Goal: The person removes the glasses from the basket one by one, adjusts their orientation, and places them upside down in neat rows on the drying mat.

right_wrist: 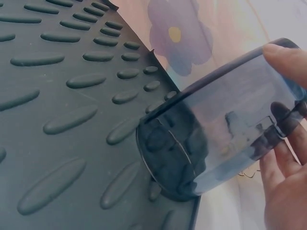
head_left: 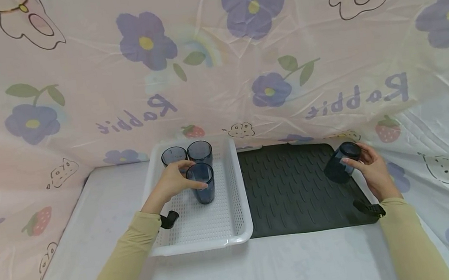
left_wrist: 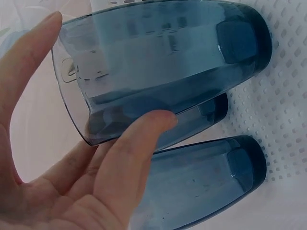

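Note:
My left hand (head_left: 172, 181) reaches into a white perforated basket (head_left: 230, 241) and holds the nearest blue drinking glass (head_left: 202, 187) near its rim, thumb on one side and a finger on the other. That glass stands mouth up. Two more blue glasses, one at the left (head_left: 173, 154) and one at the right (head_left: 200, 150), stand just behind it, partly hidden. At the far right, my right hand (head_left: 373, 171) grips another blue glass (head_left: 342, 163). Its dark end points up in the head view, and it leans over the black ridged mat's right edge.
The black ridged mat (head_left: 289, 188) lies right against the basket on a white table (head_left: 306, 260). A patterned cloth (head_left: 208, 76) hangs behind and along both sides. Black straps (head_left: 170, 219) sit on both wrists.

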Demonstrator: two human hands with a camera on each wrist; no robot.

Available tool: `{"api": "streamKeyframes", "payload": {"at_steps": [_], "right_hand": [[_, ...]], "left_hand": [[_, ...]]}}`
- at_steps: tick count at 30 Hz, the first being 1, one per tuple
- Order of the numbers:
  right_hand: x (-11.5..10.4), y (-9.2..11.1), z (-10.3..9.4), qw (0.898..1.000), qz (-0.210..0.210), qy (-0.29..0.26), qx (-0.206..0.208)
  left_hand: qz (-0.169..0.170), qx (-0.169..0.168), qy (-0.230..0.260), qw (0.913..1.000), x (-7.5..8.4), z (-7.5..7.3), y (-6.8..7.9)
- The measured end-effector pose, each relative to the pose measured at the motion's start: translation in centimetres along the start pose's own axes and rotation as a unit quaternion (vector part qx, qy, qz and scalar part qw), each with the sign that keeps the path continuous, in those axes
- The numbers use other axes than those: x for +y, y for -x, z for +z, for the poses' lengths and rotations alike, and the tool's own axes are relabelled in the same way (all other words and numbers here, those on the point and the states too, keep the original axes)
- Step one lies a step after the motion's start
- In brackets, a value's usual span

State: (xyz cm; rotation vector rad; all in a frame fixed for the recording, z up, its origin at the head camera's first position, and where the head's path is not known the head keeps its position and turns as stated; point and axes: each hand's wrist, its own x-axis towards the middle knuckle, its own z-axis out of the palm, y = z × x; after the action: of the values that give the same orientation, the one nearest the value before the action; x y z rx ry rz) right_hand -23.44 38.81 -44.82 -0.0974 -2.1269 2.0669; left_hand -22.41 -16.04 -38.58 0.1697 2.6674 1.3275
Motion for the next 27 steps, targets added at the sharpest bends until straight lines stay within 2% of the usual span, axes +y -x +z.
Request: {"api": "streamKeyframes", "payload": {"at_steps": [12, 20, 27], "right_hand": [[0.20, -0.09, -0.04, 1.000, -0.007, -0.013, -0.006], [0.14, -0.02, 0.03, 1.000, -0.009, -0.017, -0.009], [0.19, 0.00, 0.08, 1.000, -0.015, -0.022, -0.006]], "left_hand": [[0.003, 0.019, -0.008, 0.9998, -0.20, -0.03, 0.09], [-0.011, 0.033, -0.013, 0.9993, -0.34, -0.13, 0.03], [0.024, 0.004, -0.021, 0.9995, -0.61, -0.18, -0.03]]}}
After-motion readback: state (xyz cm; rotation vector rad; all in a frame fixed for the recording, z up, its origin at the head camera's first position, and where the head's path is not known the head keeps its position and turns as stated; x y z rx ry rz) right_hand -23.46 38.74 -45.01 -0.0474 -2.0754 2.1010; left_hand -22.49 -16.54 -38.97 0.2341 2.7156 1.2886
